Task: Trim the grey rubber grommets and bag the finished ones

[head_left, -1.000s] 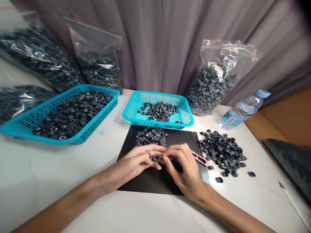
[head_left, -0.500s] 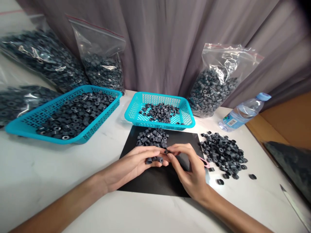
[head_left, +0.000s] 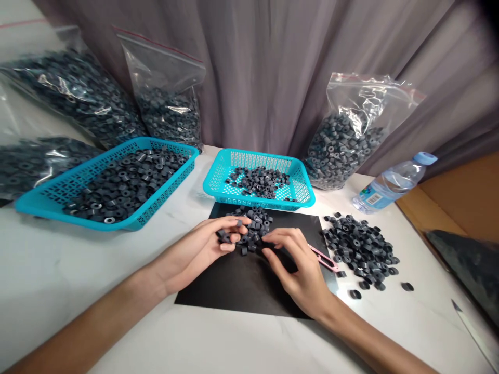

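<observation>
Several short dark grey tube pieces (head_left: 224, 236) lie in the curled fingers of my left hand (head_left: 200, 246), and one more sits at its thumb and index fingertips. My right hand (head_left: 300, 265) is beside a small pile of the same pieces (head_left: 260, 221), thumb and index finger apart, with nothing visible between them. Both hands are over a black mat (head_left: 234, 291). Just behind my right hand, a pink cutter (head_left: 325, 259) lies across the mat's right edge.
A blue basket (head_left: 257, 202) with scattered pieces stands behind the mat; a fuller blue basket (head_left: 134, 224) is at left. Another pile (head_left: 360, 249) spreads on the right. Beyond are filled zip bags (head_left: 341, 145), a water bottle (head_left: 393, 182) and a cardboard box (head_left: 460, 192).
My hands have come apart: the left has drawn back to the left with its pieces and turned, while the right has shifted slightly. The pink cutter shows more now.
</observation>
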`<state>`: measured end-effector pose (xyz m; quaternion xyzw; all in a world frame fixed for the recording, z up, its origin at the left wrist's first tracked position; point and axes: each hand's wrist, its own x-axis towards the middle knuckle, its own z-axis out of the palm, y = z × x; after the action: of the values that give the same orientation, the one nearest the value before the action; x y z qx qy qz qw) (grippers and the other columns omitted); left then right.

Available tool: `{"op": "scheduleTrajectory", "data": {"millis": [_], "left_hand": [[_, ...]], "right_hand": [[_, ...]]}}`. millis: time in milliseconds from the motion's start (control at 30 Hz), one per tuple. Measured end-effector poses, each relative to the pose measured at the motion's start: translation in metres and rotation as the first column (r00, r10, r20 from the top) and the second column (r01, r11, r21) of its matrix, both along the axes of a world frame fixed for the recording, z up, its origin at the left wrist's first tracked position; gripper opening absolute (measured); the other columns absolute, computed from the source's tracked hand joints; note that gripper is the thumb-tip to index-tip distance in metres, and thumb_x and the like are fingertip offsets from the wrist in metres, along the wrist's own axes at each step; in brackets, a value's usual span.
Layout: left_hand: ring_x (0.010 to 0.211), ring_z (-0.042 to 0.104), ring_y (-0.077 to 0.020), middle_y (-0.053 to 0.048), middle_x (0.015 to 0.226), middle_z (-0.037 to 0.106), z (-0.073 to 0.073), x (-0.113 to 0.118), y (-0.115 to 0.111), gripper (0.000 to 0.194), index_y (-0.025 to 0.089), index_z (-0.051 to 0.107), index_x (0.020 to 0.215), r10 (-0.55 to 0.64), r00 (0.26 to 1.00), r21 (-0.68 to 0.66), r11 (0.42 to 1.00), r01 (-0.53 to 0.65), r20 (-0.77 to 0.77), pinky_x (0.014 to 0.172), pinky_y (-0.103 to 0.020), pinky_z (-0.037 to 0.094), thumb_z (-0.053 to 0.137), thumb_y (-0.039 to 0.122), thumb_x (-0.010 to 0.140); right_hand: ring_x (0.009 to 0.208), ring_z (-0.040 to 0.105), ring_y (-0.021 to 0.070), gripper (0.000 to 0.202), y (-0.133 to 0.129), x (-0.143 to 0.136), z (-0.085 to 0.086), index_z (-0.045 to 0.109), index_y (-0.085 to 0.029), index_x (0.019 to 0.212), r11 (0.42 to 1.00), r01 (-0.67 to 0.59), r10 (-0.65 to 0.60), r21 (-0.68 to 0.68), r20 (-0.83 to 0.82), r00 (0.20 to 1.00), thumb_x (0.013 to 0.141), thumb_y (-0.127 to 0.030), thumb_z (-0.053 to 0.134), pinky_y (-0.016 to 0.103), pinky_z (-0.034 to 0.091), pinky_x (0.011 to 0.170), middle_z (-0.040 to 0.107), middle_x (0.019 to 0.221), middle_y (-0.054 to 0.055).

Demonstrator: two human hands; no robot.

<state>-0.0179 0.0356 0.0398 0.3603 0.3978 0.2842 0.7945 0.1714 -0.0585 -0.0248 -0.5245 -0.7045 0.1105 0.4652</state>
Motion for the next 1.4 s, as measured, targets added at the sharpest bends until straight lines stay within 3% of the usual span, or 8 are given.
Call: {"op": "scheduleTrajectory", "data": {"millis": [133, 233, 433, 567, 733, 967, 1133, 1400], "left_hand": [[0.058, 0.044, -0.0054, -0.002, 0.075, 0.049, 0.002, -0.001, 0.004, 0.021, 0.001, 0.073, 0.093, 0.077, 0.993, -0.150, 0.987, -0.063, 0.093, 0.040, -0.013, 0.034, 0.053, 0.007, 0.087], [0.057, 0.044, -0.0052, -0.002, 0.076, 0.047, 0.000, 0.000, 0.002, 0.019, 0.002, 0.069, 0.087, 0.066, 0.988, -0.190, 0.981, -0.039, 0.142, 0.037, -0.013, 0.034, 0.052, 0.009, 0.087], [0.050, 0.036, -0.0013, 0.001, 0.076, 0.047, -0.001, 0.005, -0.005, 0.018, 0.012, 0.057, 0.074, 0.075, 0.987, -0.087, 0.994, -0.063, 0.141, 0.037, -0.010, 0.030, 0.057, 0.016, 0.091], [0.047, 0.031, -0.0005, 0.005, 0.072, 0.045, -0.006, 0.004, -0.006, 0.021, 0.014, 0.057, 0.077, -0.035, 0.998, 0.140, 0.989, 0.042, -0.054, 0.036, -0.010, 0.021, 0.064, 0.029, 0.091], [0.042, 0.025, -0.0034, 0.008, 0.060, 0.036, -0.020, 0.003, -0.010, 0.042, 0.018, 0.053, 0.073, -0.127, 0.935, 0.375, 0.892, 0.254, -0.330, 0.037, -0.017, 0.015, 0.054, 0.054, 0.092], [0.072, 0.049, -0.0115, 0.003, 0.080, 0.059, -0.012, 0.005, -0.023, 0.032, 0.021, 0.065, 0.089, -0.119, 0.853, 0.592, 0.671, 0.446, -0.508, 0.067, -0.023, 0.038, 0.052, 0.049, 0.095], [0.059, 0.039, -0.0096, 0.006, 0.066, 0.046, -0.008, 0.006, -0.023, 0.028, 0.021, 0.065, 0.092, -0.176, 0.848, 0.530, 0.713, 0.460, -0.500, 0.058, -0.024, 0.032, 0.057, 0.048, 0.093], [0.054, 0.028, -0.0094, 0.009, 0.058, 0.029, -0.019, 0.003, -0.018, 0.032, 0.020, 0.060, 0.093, -0.270, 0.886, 0.469, 0.770, 0.433, -0.376, 0.052, -0.024, 0.023, 0.053, 0.051, 0.094]], "right_hand": [[0.107, 0.055, 0.0230, 0.036, 0.000, -0.004, -0.002, 0.055, -0.025, 0.133, 0.990, -0.128, 0.139, -0.054, 0.308, 0.941, 0.099, -0.014, 0.051, 0.039, 0.054, 0.090, 0.059, 0.122, 0.011], [0.106, 0.054, 0.0236, 0.047, -0.001, -0.006, -0.003, 0.047, -0.028, 0.143, 0.987, -0.125, 0.159, -0.105, 0.456, 0.876, 0.099, -0.010, 0.047, 0.040, 0.054, 0.088, 0.056, 0.124, 0.012], [0.094, 0.054, 0.0210, 0.028, 0.000, -0.008, -0.009, 0.057, -0.021, 0.122, 0.987, -0.088, 0.136, -0.131, 0.421, 0.897, 0.098, -0.009, 0.048, 0.033, 0.053, 0.076, 0.055, 0.108, 0.009], [0.093, 0.055, 0.0201, 0.022, 0.000, -0.007, -0.010, 0.058, -0.021, 0.113, 0.985, -0.120, 0.154, -0.122, 0.322, 0.934, 0.098, -0.008, 0.048, 0.032, 0.052, 0.078, 0.058, 0.105, 0.008], [0.093, 0.058, 0.0180, 0.019, -0.001, -0.006, -0.006, 0.058, -0.021, 0.111, 0.997, -0.066, 0.062, 0.044, 0.075, 0.995, 0.099, -0.009, 0.050, 0.030, 0.051, 0.081, 0.057, 0.101, 0.007], [0.086, 0.061, 0.0177, 0.021, -0.005, -0.006, -0.003, 0.060, -0.021, 0.110, 0.986, -0.008, 0.005, 0.165, 0.018, 1.000, 0.096, -0.007, 0.053, 0.030, 0.052, 0.076, 0.057, 0.096, 0.006], [0.088, 0.061, 0.0189, 0.024, -0.005, -0.004, -0.006, 0.058, -0.022, 0.114, 0.986, -0.021, 0.020, 0.165, 0.010, 1.000, 0.095, -0.008, 0.056, 0.032, 0.052, 0.077, 0.060, 0.098, 0.006], [0.090, 0.062, 0.0194, 0.038, -0.005, -0.003, -0.006, 0.053, -0.023, 0.132, 0.994, -0.035, 0.042, 0.104, -0.061, 0.997, 0.096, -0.009, 0.056, 0.034, 0.053, 0.081, 0.063, 0.099, 0.006]]}}
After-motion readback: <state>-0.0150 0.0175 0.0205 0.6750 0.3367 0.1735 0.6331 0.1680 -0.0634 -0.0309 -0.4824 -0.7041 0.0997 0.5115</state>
